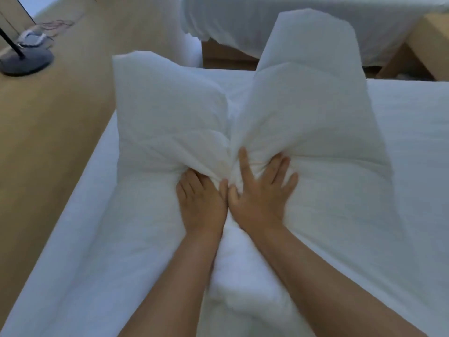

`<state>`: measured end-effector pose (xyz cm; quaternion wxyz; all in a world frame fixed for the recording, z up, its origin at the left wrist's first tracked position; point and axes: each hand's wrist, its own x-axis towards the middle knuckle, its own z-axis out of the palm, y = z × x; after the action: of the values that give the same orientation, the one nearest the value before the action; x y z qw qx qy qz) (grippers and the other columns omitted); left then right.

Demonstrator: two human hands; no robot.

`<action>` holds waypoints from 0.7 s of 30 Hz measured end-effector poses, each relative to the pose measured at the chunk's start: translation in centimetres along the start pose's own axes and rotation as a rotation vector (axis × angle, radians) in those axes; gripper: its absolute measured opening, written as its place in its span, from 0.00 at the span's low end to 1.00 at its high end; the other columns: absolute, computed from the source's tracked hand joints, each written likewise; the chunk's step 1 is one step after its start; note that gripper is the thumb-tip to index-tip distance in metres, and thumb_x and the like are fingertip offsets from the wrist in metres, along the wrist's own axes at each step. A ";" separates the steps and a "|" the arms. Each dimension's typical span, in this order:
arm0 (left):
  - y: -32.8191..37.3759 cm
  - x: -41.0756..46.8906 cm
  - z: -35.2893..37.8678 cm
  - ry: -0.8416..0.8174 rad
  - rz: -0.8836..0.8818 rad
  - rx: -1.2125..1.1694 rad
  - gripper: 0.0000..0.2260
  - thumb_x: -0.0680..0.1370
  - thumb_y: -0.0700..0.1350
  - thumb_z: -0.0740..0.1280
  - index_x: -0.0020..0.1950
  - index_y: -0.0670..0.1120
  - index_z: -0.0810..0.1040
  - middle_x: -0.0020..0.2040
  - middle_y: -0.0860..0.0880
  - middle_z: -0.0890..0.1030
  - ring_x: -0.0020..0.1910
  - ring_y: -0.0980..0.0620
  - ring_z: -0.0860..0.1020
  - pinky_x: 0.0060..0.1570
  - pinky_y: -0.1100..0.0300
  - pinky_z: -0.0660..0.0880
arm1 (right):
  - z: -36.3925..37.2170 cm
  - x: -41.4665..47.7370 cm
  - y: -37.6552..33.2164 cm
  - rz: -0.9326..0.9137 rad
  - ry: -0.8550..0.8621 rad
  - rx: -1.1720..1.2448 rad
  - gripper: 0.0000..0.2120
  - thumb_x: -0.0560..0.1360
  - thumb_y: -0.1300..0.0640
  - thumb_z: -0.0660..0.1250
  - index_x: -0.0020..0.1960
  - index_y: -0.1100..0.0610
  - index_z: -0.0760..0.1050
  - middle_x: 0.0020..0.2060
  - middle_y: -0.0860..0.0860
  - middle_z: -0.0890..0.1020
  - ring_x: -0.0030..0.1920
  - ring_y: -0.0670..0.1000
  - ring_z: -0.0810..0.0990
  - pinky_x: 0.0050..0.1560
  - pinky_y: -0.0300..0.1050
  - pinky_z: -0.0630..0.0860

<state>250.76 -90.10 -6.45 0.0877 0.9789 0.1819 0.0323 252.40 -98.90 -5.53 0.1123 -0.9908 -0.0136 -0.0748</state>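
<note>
A white pillow (170, 117) lies on a white bed (401, 166) in the middle of the view. Both hands press down into its centre, so its two ends rise up on either side. My left hand (201, 200) has its fingers sunk into the creased fabric, and the fingertips are hidden in the folds. My right hand (260, 190) lies beside it, thumbs touching, with its fingers spread and straight on the pillow.
A wooden floor (60, 142) runs along the bed's left side. A dark round lamp base (26, 60) with a thin pole stands at the far left. A second bed with white bedding (267, 20) and a wooden frame sits beyond.
</note>
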 end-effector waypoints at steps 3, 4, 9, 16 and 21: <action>-1.7 2.4 3.9 0.065 0.043 0.206 0.25 0.76 0.53 0.52 0.44 0.34 0.80 0.43 0.36 0.81 0.42 0.39 0.81 0.48 0.51 0.78 | 4.5 1.7 -1.6 -0.050 0.040 0.042 0.34 0.65 0.46 0.72 0.70 0.48 0.69 0.66 0.74 0.65 0.68 0.73 0.63 0.63 0.74 0.56; -2.2 3.2 4.6 0.080 0.052 0.247 0.24 0.76 0.53 0.52 0.42 0.36 0.81 0.42 0.38 0.81 0.40 0.41 0.81 0.47 0.53 0.78 | 5.5 2.4 -2.1 -0.051 0.041 0.055 0.34 0.65 0.47 0.72 0.70 0.49 0.69 0.67 0.73 0.65 0.68 0.73 0.62 0.64 0.73 0.55; -3.4 4.3 4.2 0.125 0.044 0.198 0.21 0.75 0.48 0.54 0.40 0.36 0.80 0.38 0.39 0.80 0.37 0.43 0.81 0.43 0.56 0.79 | 7.3 3.4 -3.3 -0.068 -0.021 0.113 0.35 0.72 0.48 0.63 0.76 0.47 0.54 0.74 0.69 0.49 0.74 0.67 0.45 0.69 0.65 0.35; -1.1 -0.3 0.0 0.216 -0.108 0.053 0.30 0.73 0.50 0.70 0.66 0.31 0.70 0.62 0.34 0.75 0.63 0.37 0.73 0.65 0.41 0.66 | 1.7 0.6 -1.8 -0.127 -0.069 0.250 0.34 0.70 0.47 0.49 0.77 0.50 0.53 0.75 0.63 0.50 0.75 0.59 0.48 0.71 0.61 0.40; 4.9 -6.0 -1.1 0.282 0.018 -0.033 0.28 0.77 0.48 0.65 0.73 0.38 0.64 0.71 0.35 0.66 0.73 0.35 0.59 0.71 0.43 0.49 | -3.0 -2.4 4.7 -0.212 -0.008 0.315 0.31 0.74 0.52 0.51 0.77 0.52 0.53 0.74 0.63 0.55 0.75 0.58 0.54 0.71 0.56 0.45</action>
<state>246.76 -96.63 -4.64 0.0773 0.9646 0.1830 0.1735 249.80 -104.14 -4.07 0.2576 -0.9542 -0.1300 -0.0791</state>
